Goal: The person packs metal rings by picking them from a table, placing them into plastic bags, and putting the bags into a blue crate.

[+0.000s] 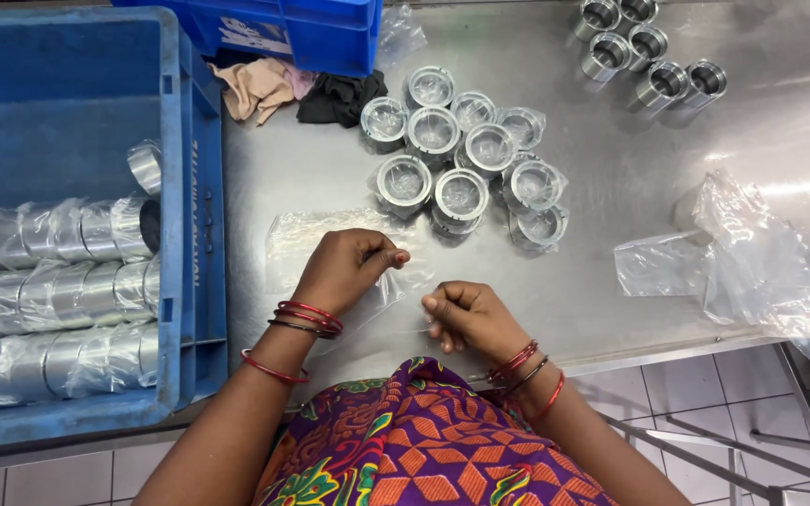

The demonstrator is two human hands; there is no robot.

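Both hands, left hand (344,267) and right hand (466,317), pinch a clear bag (316,239) at the table's (611,169) front edge; thin film could slip or tear.

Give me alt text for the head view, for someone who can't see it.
Seen from above, a person's left hand and right hand pinch a clear bag flat on a steel table. Behind it stand bagged metal rings and bare rings; a blue crate of wrapped rings sits at left, loose bags at right.
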